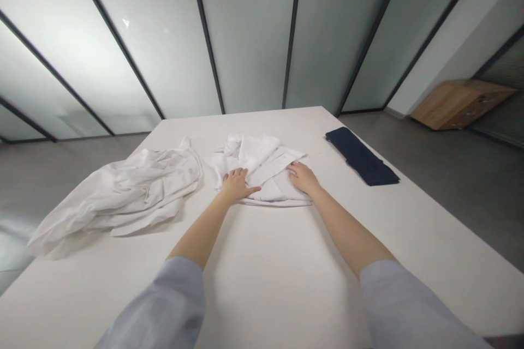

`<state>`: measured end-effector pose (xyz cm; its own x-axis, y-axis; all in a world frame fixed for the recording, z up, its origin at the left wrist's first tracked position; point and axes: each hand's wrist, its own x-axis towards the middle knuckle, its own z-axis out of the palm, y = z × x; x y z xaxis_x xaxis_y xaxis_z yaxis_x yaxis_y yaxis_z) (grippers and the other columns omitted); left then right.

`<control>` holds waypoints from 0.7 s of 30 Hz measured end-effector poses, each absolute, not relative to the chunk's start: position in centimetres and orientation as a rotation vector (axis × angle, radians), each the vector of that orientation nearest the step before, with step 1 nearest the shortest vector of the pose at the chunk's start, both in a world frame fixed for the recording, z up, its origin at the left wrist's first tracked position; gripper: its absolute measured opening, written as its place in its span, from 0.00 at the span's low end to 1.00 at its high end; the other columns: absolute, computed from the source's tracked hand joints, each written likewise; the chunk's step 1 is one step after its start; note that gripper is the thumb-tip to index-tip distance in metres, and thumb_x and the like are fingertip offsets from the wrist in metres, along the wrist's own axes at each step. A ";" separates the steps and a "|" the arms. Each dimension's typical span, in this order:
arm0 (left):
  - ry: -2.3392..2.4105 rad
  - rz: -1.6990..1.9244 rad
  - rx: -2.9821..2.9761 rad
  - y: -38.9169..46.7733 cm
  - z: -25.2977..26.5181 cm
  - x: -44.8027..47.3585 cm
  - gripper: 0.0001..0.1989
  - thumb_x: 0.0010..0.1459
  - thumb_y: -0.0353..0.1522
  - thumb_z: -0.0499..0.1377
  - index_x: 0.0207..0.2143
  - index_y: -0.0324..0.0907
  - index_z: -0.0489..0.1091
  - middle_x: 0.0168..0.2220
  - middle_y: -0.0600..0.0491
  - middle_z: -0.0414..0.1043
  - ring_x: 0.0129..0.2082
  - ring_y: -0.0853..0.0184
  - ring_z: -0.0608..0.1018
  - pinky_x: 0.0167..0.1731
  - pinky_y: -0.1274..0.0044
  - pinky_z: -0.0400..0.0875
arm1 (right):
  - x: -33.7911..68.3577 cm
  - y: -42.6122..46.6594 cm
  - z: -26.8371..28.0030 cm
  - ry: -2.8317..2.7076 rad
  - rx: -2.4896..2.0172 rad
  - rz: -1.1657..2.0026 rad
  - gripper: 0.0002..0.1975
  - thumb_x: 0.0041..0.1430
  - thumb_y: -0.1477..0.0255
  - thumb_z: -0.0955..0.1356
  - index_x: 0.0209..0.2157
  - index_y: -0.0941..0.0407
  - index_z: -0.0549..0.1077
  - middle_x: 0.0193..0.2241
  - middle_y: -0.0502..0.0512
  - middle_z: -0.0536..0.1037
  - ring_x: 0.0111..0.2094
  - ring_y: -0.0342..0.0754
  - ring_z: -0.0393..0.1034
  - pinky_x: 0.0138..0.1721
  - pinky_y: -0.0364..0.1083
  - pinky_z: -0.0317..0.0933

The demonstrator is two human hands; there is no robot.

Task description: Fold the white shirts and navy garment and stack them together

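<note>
A white shirt lies partly folded and wrinkled in the middle of the table, its straight lower edge towards me. My left hand rests flat on its near left part, fingers forward and thumb stretched out to the right. On the right side, my right hand has its fingers curled at the edge of a folded flap, fingertips on the cloth. Part of the right fingers is hard to make out against the fabric. To the left of the shirt lies a loose heap of white cloth, crumpled, apart from both hands.
A folded dark navy cloth lies near the right edge of the white table. Beyond the far edge stand frosted glass panels with dark frames. A wooden cabinet is on the floor at the right.
</note>
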<state>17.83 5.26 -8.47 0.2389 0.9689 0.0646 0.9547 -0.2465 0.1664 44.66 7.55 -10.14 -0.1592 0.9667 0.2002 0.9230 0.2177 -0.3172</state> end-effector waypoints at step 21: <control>2.054 0.438 2.115 6.4 -8.6 16.6 0.26 0.66 0.45 0.44 0.58 0.40 0.62 0.60 0.41 0.66 0.60 0.57 0.67 0.58 0.65 0.58 | 41.4 6.0 -9.2 -2.390 -1.313 0.402 0.18 0.61 0.74 0.62 0.49 0.54 0.76 0.49 0.55 0.78 0.48 0.47 0.72 0.50 0.43 0.60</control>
<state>16.58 6.43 -8.55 0.0133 0.9952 0.0968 0.9482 -0.0433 0.3148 41.44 6.00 -9.18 -0.4894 0.8506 0.1921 0.7408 0.5218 -0.4230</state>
